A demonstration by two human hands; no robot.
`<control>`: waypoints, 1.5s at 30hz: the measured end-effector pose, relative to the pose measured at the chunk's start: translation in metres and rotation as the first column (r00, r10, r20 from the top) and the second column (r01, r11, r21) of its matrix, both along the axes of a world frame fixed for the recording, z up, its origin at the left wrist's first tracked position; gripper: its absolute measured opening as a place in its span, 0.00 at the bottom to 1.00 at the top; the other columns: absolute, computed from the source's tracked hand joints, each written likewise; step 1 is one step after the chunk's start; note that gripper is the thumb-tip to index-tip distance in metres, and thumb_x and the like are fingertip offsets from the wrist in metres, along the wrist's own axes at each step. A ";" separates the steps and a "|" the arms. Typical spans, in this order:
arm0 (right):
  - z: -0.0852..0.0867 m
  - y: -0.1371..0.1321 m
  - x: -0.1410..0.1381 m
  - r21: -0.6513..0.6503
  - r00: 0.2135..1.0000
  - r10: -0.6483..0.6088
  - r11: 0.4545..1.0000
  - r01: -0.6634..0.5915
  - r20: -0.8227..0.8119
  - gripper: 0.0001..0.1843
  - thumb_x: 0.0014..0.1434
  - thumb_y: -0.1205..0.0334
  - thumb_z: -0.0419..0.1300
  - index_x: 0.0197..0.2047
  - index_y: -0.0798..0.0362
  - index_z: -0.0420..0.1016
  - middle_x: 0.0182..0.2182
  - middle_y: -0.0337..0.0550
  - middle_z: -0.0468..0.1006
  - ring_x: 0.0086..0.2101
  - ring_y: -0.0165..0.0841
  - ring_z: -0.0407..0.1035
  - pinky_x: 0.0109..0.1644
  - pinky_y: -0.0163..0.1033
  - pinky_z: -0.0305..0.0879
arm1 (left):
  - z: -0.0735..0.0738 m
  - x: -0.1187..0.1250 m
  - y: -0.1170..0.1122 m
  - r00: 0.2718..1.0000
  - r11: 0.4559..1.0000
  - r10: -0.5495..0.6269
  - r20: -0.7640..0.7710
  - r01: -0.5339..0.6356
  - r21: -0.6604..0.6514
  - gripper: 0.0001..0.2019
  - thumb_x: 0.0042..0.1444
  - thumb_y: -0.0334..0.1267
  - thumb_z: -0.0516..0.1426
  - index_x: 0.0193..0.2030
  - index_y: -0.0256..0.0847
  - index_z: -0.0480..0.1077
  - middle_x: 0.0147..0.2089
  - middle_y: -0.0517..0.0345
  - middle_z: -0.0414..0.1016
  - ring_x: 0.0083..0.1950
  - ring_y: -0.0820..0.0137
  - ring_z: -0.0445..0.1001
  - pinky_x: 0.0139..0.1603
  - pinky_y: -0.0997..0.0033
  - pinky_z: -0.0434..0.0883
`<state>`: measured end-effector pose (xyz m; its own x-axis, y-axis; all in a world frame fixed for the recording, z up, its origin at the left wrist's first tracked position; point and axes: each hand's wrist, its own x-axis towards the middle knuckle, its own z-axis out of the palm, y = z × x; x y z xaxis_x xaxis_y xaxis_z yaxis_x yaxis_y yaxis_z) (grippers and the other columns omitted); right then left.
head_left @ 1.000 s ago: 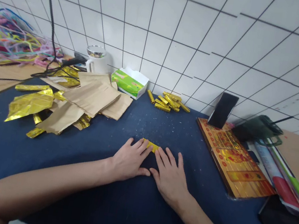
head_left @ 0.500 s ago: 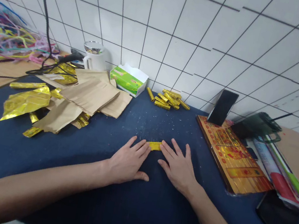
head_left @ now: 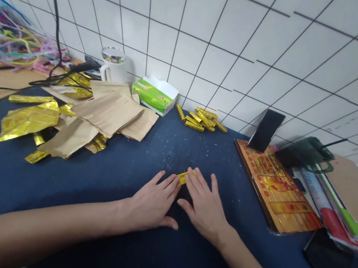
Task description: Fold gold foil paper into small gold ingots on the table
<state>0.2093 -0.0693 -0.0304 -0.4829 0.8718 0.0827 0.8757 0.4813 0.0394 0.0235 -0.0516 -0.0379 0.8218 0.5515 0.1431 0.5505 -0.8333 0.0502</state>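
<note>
Since the earlier frame, the right hand has come nearer to the left hand, and the gold strip between them, which was lying almost level, is now slanting up toward the right. Less of this strip is visible, because the right fingers cover more of it.

Both hands are spread rather flat, palms down, with the fingers extended and the thumbs held away. The left fingertips touch the lower left end of the strip, and the right fingertips lie upon its other end. Neither hand is closed around it. The strip rests on the blue table, in front of the person.

Beyond it, near the tiled wall, there is a small pile of gold rolls. To the left of this pile stand a tissue pack and a white mug. Brown paper and gold foil lie on the left side; on the right, a phone leans above an orange box.
</note>
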 end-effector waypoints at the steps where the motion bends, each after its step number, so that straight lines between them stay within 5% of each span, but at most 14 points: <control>1: 0.000 -0.002 -0.004 -0.029 0.999 0.041 0.999 -0.041 -0.019 0.32 0.60 0.46 0.41 0.61 0.60 0.52 0.60 0.51 0.53 0.60 0.42 0.45 0.59 0.60 0.39 | 0.000 0.000 0.000 1.000 1.000 -0.002 -0.001 0.002 -0.004 0.41 0.51 0.64 0.41 0.58 0.28 0.57 0.60 0.39 0.57 0.62 0.56 0.53 0.60 0.53 0.48; 4: -0.005 -0.003 -0.007 -0.078 0.995 0.090 0.993 -0.093 -0.045 0.34 0.60 0.44 0.40 0.62 0.60 0.49 0.60 0.52 0.53 0.59 0.40 0.46 0.60 0.57 0.39 | -0.001 0.000 0.000 1.000 1.000 -0.003 -0.003 0.003 -0.016 0.41 0.51 0.64 0.42 0.59 0.27 0.55 0.60 0.38 0.57 0.62 0.56 0.53 0.60 0.52 0.48; 9: -0.014 0.008 0.010 -0.034 0.999 -0.031 0.999 0.031 -0.008 0.30 0.62 0.48 0.39 0.61 0.57 0.51 0.60 0.49 0.54 0.59 0.39 0.48 0.60 0.57 0.41 | -0.001 -0.001 0.001 1.000 1.000 -0.001 -0.011 0.001 -0.020 0.39 0.51 0.63 0.43 0.58 0.30 0.57 0.60 0.40 0.58 0.63 0.57 0.51 0.60 0.52 0.48; 17: -0.010 0.000 0.014 0.055 0.995 -0.062 0.997 0.057 0.084 0.29 0.60 0.46 0.41 0.60 0.52 0.54 0.60 0.45 0.56 0.59 0.48 0.46 0.55 0.66 0.40 | 0.000 -0.007 0.007 1.000 1.000 -0.006 0.029 0.005 0.015 0.36 0.52 0.61 0.45 0.56 0.30 0.59 0.58 0.41 0.61 0.61 0.57 0.54 0.61 0.49 0.43; 22: -0.012 -0.016 0.019 0.081 0.994 -0.020 0.997 0.011 0.109 0.28 0.60 0.48 0.43 0.60 0.51 0.55 0.59 0.44 0.57 0.58 0.49 0.47 0.54 0.67 0.42 | 0.002 -0.009 0.026 0.995 1.000 -0.004 0.097 0.005 -0.007 0.15 0.58 0.43 0.50 0.47 0.36 0.66 0.52 0.51 0.68 0.55 0.65 0.63 0.59 0.58 0.51; 26: -0.014 -0.019 0.018 0.094 0.994 -0.024 0.995 0.014 0.108 0.28 0.61 0.48 0.43 0.60 0.52 0.55 0.59 0.44 0.57 0.57 0.49 0.48 0.54 0.67 0.42 | 0.008 -0.004 0.042 0.994 0.996 0.037 0.099 -0.029 -0.080 0.06 0.56 0.37 0.53 0.38 0.38 0.68 0.40 0.55 0.72 0.43 0.68 0.69 0.45 0.66 0.62; 32: -0.014 -0.019 0.015 0.093 0.994 -0.038 0.995 0.029 0.101 0.27 0.61 0.48 0.42 0.60 0.51 0.55 0.58 0.45 0.59 0.57 0.49 0.49 0.54 0.67 0.42 | 0.011 0.000 0.049 0.994 0.996 0.071 0.086 -0.066 -0.062 0.09 0.56 0.38 0.53 0.42 0.38 0.67 0.38 0.55 0.69 0.41 0.65 0.67 0.42 0.65 0.64; 36: -0.013 -0.021 0.012 0.094 0.993 -0.052 0.995 0.043 0.105 0.27 0.61 0.50 0.42 0.60 0.52 0.55 0.58 0.46 0.58 0.57 0.49 0.49 0.54 0.66 0.42 | 0.009 0.000 0.044 0.990 0.996 0.094 0.110 -0.094 0.000 0.12 0.57 0.36 0.50 0.46 0.36 0.66 0.44 0.50 0.69 0.46 0.63 0.66 0.44 0.63 0.63; 40: -0.012 -0.022 0.009 0.091 0.991 -0.076 0.994 0.067 0.106 0.26 0.61 0.51 0.42 0.59 0.53 0.57 0.58 0.47 0.59 0.57 0.50 0.50 0.54 0.66 0.43 | 0.003 0.006 0.026 0.994 0.998 -0.039 0.106 0.033 0.061 0.15 0.59 0.32 0.46 0.52 0.33 0.62 0.54 0.48 0.65 0.56 0.62 0.60 0.55 0.62 0.57; 45: -0.013 -0.023 0.008 0.077 0.989 -0.089 0.994 0.080 0.117 0.25 0.61 0.54 0.43 0.59 0.54 0.58 0.58 0.47 0.58 0.56 0.49 0.51 0.54 0.65 0.43 | -0.004 0.014 -0.007 0.998 0.998 -0.039 0.043 0.041 -0.038 0.39 0.52 0.61 0.44 0.57 0.24 0.57 0.61 0.38 0.56 0.62 0.57 0.52 0.60 0.60 0.51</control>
